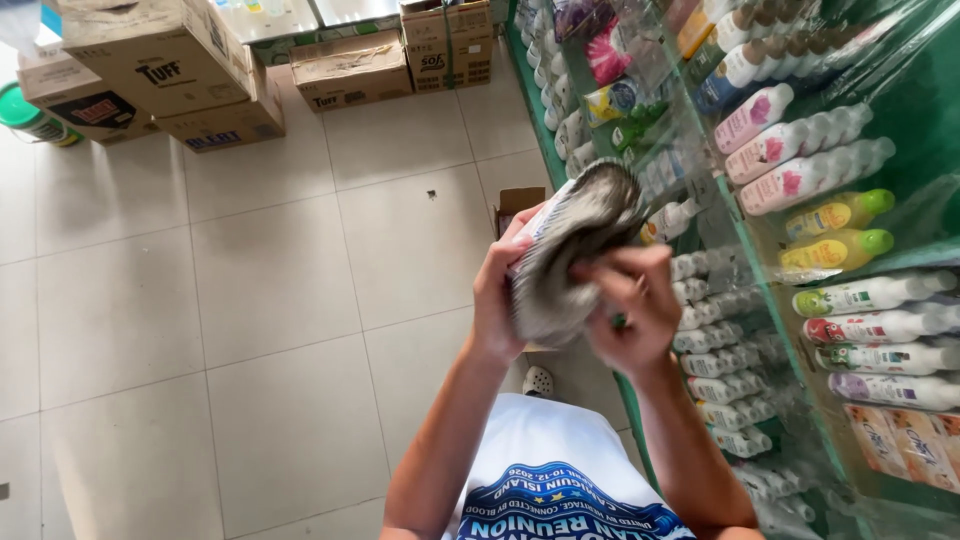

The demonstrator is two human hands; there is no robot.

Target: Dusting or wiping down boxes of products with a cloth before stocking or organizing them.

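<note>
both hands — left hand, right hand — clamp a grey rag round a white pack — loosen, and it could drop.

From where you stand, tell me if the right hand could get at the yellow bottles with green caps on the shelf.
Probably not yet: the right hand and left hand grip a grey cloth, and clear plastic sheeting seems to cover the yellow bottles.

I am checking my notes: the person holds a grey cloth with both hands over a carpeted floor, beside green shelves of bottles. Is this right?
Not quite. The floor is pale tile, not carpet, as the head view shows. The rest stands: the left hand and right hand both hold the grey cloth, beside the green shelves of bottles.
</note>
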